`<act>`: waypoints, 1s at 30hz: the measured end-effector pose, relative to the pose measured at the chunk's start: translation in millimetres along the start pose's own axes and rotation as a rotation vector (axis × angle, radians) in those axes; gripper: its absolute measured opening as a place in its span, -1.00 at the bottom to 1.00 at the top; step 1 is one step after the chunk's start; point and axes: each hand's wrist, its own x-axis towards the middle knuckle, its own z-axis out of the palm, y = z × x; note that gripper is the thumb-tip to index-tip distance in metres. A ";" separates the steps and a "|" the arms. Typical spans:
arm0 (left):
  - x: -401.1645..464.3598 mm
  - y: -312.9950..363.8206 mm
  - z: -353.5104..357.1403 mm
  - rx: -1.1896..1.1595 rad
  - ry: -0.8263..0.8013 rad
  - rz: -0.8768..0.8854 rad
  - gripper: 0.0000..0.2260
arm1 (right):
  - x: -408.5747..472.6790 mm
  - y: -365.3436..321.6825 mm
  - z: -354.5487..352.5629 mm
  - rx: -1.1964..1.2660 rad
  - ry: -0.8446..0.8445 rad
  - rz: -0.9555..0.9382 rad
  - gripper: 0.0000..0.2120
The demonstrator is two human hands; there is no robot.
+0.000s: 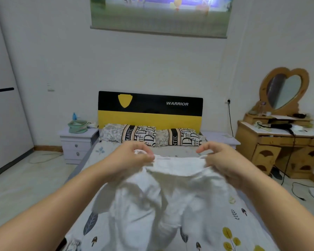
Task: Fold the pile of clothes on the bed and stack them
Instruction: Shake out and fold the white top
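Observation:
A white garment (pixel 163 192) hangs in front of me above the bed (pixel 230 220), its top edge stretched level between both hands. My left hand (pixel 129 160) pinches the garment's upper left corner. My right hand (pixel 223 160) pinches the upper right corner. The cloth below droops in loose folds and hides the middle of the bed. No other clothes show in this view.
The bed has a leaf-print sheet, two patterned pillows (pixel 149 134) and a black and yellow headboard (pixel 150 109). A white nightstand (pixel 78 144) stands at the left, a wooden dresser with a heart mirror (pixel 283 134) at the right. Cables lie on the floor (pixel 297 189).

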 end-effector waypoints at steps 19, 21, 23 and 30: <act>5.9 -19.0 -56.9 0.319 -0.054 0.045 -0.88 | 14.2 6.0 -41.9 -0.372 0.464 -0.239 -0.71; 8.0 -21.2 -58.2 0.254 0.038 0.049 -0.90 | 13.1 9.9 -41.1 -0.363 0.457 -0.259 -0.67; 11.3 -24.3 -57.3 0.272 0.149 0.075 -0.87 | 12.3 12.5 -37.7 -0.300 0.419 -0.267 -0.62; 4.4 -32.7 -70.5 -0.119 -0.110 0.031 -0.76 | 10.0 26.8 -44.2 -0.224 0.243 -0.205 -0.68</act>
